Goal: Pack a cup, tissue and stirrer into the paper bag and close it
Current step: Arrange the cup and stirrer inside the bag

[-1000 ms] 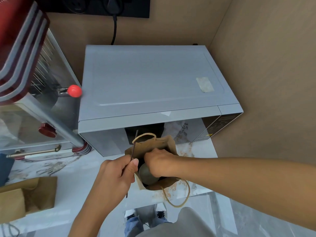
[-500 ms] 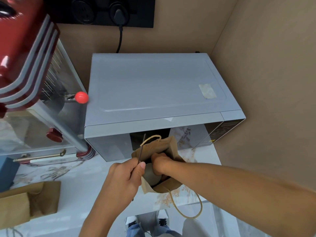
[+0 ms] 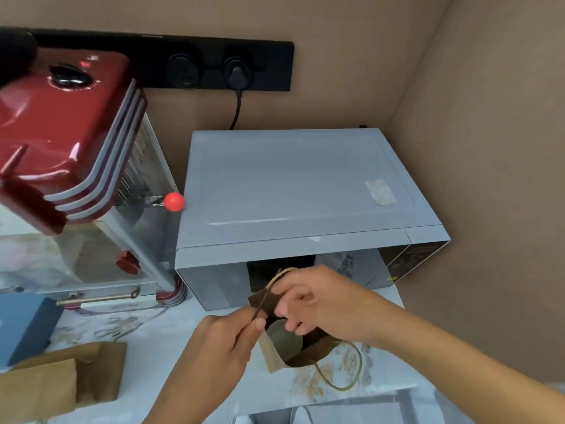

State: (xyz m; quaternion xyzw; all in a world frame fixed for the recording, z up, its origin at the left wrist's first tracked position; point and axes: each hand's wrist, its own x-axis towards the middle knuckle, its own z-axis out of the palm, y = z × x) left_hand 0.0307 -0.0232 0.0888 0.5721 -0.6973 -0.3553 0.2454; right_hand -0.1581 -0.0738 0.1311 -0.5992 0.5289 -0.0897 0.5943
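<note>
A small brown paper bag [image 3: 276, 358] stands open on the marble counter in front of the microwave. Inside it a grey cup [image 3: 282, 336] shows. My left hand [image 3: 220, 344] pinches a thin dark stirrer [image 3: 266, 296] that slants up over the bag's left rim. My right hand [image 3: 312, 299] hovers over the bag's mouth, fingers curled at the far rim by the rope handle [image 3: 279, 275]. Whether those fingers grip the rim is unclear. The bag's other rope handle [image 3: 351, 374] hangs loose toward me. No tissue is visible.
A grey microwave [image 3: 290, 191] stands right behind the bag, against the brown walls. A red popcorn machine [image 3: 70, 142] with a red knob [image 3: 173, 201] fills the left. Another paper bag [image 3: 55, 381] lies at lower left, next to a blue box [image 3: 24, 325].
My right hand has come up out of the bag to its rim, leaving the cup inside. My left hand still holds the stirrer. The camera tilted upward.
</note>
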